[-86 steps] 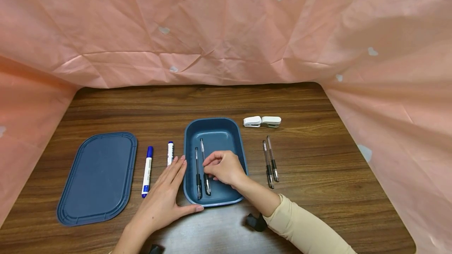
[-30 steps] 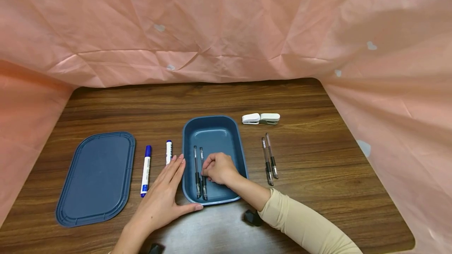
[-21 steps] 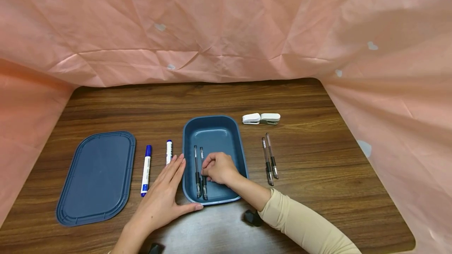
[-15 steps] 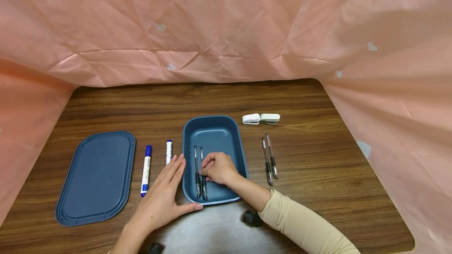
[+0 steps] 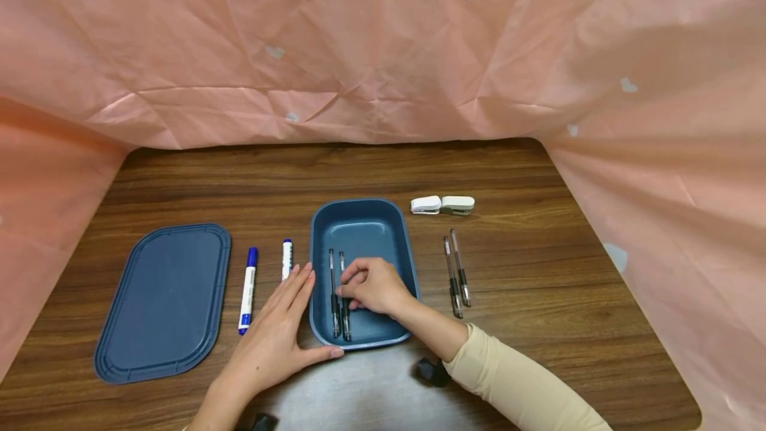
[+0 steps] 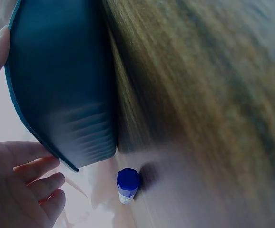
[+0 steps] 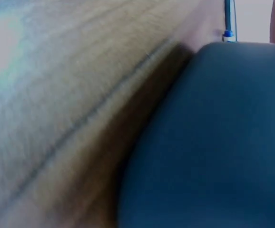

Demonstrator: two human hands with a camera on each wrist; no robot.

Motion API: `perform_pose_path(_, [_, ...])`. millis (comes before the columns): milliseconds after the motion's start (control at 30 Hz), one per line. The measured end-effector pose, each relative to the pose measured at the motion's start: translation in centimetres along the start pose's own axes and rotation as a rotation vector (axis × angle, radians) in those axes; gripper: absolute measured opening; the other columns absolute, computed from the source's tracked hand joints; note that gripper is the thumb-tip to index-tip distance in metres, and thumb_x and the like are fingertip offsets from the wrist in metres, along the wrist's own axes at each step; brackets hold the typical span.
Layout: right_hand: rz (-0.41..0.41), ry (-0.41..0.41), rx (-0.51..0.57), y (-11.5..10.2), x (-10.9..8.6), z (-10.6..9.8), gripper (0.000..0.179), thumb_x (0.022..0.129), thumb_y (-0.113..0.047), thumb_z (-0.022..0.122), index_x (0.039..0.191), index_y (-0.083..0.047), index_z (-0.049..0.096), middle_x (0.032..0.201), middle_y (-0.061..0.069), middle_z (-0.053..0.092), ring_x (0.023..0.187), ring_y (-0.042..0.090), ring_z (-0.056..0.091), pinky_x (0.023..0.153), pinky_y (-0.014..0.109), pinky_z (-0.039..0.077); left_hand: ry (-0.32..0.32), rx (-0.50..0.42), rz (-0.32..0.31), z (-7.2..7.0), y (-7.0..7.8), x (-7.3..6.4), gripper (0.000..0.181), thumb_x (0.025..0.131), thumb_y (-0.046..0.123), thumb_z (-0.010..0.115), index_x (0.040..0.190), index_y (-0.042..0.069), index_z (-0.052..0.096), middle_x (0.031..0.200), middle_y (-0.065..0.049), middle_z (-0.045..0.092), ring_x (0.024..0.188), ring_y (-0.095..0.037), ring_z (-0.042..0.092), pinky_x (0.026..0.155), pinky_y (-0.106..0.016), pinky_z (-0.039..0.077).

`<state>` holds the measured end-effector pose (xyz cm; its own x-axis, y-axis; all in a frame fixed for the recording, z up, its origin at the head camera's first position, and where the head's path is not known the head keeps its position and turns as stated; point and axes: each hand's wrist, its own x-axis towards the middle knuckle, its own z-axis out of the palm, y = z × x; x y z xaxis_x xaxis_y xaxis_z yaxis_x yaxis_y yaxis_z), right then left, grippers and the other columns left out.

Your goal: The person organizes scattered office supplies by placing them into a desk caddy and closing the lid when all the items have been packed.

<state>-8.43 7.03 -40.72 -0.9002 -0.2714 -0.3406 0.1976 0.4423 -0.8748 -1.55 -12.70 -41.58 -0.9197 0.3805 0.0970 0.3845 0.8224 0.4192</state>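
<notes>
Black-gripped pens [image 5: 334, 298], two of them, lie side by side in the blue box [image 5: 359, 231], one directly under the fingertips of the right hand [image 5: 377, 288], the other just left of its thumb tip. The right thumb and forefinger are bent toward each other over the nearer pen; whether they pinch it I cannot tell. The other right fingers are curled in beneath. The left hand [image 5: 272, 338] has its fingers reaching forward along the box's left edge, touching it, the thumb spread well away along the near rim.

Beside the left fingers stand out two white markers [image 5: 247, 291] with blue caps: one partly hidden behind the fingertips, the other a little farther left. Both barrels carry dark print too small to read; the farther one also has a blue block near its lower end. Left of those, well away from the fingers, lies the blue lid [image 5: 167, 298].

Right of the right hand's fingers, outside the box, lie two more pens [image 5: 453, 278], one with a pale label near its top, illegible. Beyond those fingertips, to the right, sit two white staplers [image 5: 426, 205], end to end.
</notes>
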Motion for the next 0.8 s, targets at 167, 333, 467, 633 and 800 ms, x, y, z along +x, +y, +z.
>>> perform_pose_path(167, [-0.058,-0.038,-0.038,-0.5,-0.5,-1.1,0.023,0.082,-0.015,0.076,0.101,-0.004,0.070,0.077,0.015,0.072,0.060,0.026,0.070,0.051,0.021,0.051,0.000,-0.001,0.002,0.0,0.0,0.0,0.119,0.068,0.082,0.059,0.153,0.007,0.027,0.162,-0.007,0.023,0.149,-0.030,0.021,0.117,-0.051,0.029])
perform_pose_path(333, [-0.099,-0.033,-0.110,-1.3,-0.8,-2.7,0.032,0.084,-0.021,0.076,0.110,-0.004,0.069,0.080,0.015,0.073,0.062,0.025,0.070,0.054,0.023,0.052,-0.004,-0.004,-0.014,0.0,0.0,0.0,0.119,0.066,0.079,0.065,0.153,0.007,0.027,0.162,-0.006,0.023,0.150,-0.029,0.021,0.117,-0.052,0.029])
perform_pose_path(467, [-0.110,-0.004,-0.166,-2.2,-1.0,-4.1,0.035,0.084,-0.025,0.075,0.115,-0.009,0.069,0.082,0.012,0.072,0.069,0.031,0.070,0.056,0.024,0.052,-0.010,-0.006,-0.027,0.0,0.0,0.0,0.118,0.065,0.074,0.071,0.153,0.008,0.027,0.162,-0.006,0.023,0.150,-0.029,0.020,0.117,-0.052,0.029])
perform_pose_path(633, [-0.129,0.052,-0.166,-3.6,-1.5,-6.1,0.034,0.084,-0.027,0.075,0.116,-0.017,0.069,0.082,0.004,0.073,0.067,0.021,0.070,0.062,0.032,0.057,-0.003,-0.006,-0.027,0.0,0.1,0.0,0.118,0.065,0.072,0.073,0.153,0.007,0.028,0.161,-0.007,0.024,0.149,-0.031,0.021,0.116,-0.053,0.030])
perform_pose_path(800, [-0.145,0.092,-0.136,-5.0,-2.1,-8.2,0.035,0.084,-0.030,0.075,0.117,-0.020,0.068,0.086,0.007,0.073,0.068,0.015,0.070,0.067,0.036,0.058,-0.003,-0.006,-0.030,0.1,0.0,0.0,0.118,0.065,0.072,0.074,0.153,0.008,0.028,0.162,-0.006,0.023,0.149,-0.031,0.021,0.116,-0.053,0.030])
